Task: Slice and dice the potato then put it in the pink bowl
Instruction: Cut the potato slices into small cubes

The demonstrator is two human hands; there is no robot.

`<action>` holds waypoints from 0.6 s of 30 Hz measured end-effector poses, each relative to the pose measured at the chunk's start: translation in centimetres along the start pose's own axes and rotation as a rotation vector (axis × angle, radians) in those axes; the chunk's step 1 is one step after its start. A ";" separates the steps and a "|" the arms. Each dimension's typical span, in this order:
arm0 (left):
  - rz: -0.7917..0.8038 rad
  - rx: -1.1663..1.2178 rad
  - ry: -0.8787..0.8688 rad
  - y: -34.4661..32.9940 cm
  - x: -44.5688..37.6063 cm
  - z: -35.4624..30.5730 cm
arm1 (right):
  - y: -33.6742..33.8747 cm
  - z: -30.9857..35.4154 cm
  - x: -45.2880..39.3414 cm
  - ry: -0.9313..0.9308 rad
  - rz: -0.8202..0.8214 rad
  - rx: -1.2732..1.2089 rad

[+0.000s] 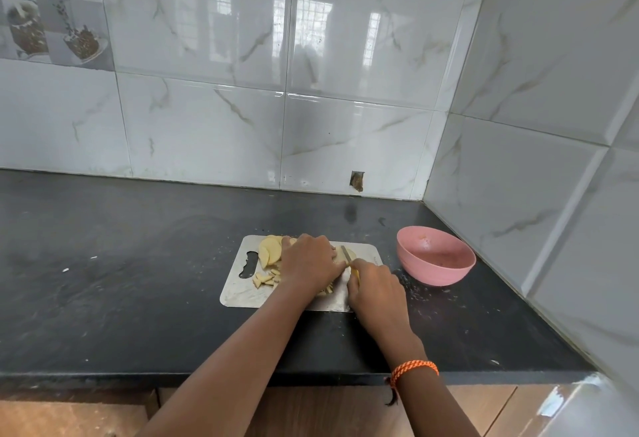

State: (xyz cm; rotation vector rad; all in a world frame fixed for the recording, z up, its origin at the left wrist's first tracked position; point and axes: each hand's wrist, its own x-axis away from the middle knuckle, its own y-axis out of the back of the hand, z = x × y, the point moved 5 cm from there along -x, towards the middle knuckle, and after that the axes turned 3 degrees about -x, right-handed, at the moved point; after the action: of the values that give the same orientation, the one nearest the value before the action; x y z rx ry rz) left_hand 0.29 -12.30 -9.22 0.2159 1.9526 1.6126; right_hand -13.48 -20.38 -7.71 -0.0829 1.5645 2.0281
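Your knife [346, 254] lies with its long axis running away from you and slightly left, blade tip pointing toward the wall, over the right half of the board [238, 293]. Only a short strip of blade shows between your hands; the yellow handle is mostly buried in your right hand [375, 286], whose fingers curl round it. Your left hand [308, 261] lies knuckles up on the potato [269, 250], fingers bent down on it; what it covers is hidden, so you cannot tell how much of the potato is uncut. Pale slices fan out past that hand's far left side, and small diced bits [265, 278] lie on the board just left of your wrist. The pink bowl [435, 256] sits on the dark counter [121, 281] right of the board, apart from it and near the corner.
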 end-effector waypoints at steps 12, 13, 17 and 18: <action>-0.026 -0.026 0.002 0.7 0.5 -0.3 | 2.2 -1.7 5.1 -0.014 0.015 -0.010; -0.024 -0.022 0.005 0.7 0.5 -0.3 | 2.3 -1.8 5.4 -0.016 0.011 -0.014; -0.020 -0.010 0.003 0.5 0.5 -0.2 | 2.8 -1.3 5.6 -0.011 -0.054 -0.024; -0.020 -0.007 0.002 0.4 0.4 -0.1 | 2.7 -1.0 5.4 -0.001 -0.069 -0.030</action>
State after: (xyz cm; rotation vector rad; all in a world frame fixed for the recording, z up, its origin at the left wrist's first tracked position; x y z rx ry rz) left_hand -0.22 -12.10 -8.94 0.1916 1.9445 1.6069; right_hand -19.56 -19.53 -7.72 -0.1450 1.5104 1.9974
